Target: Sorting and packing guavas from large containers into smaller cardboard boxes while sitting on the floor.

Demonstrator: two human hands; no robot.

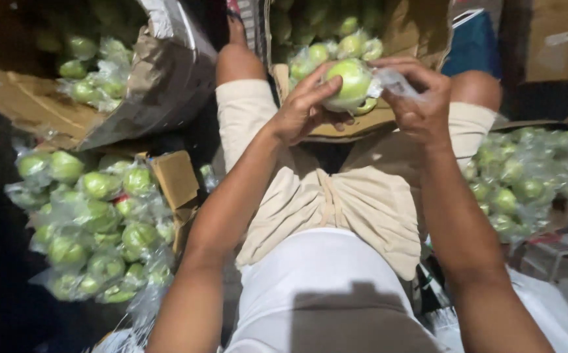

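Gripping green fruit (351, 82), left hand (303, 108) fingers curled; right hand (421, 101) pinching blurred wrap (398, 83)

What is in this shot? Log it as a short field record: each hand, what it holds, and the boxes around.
left hand: left hand cups a green fruit from its left side
right hand: right hand pinches the clear plastic wrap at the fruit's right side
fruit position: held above the front cardboard box, which holds more green fruit
left side: open box of wrapped fruit, another box beyond it
right side: pile of wrapped fruit
posture: seated, beige shorts, knees apart
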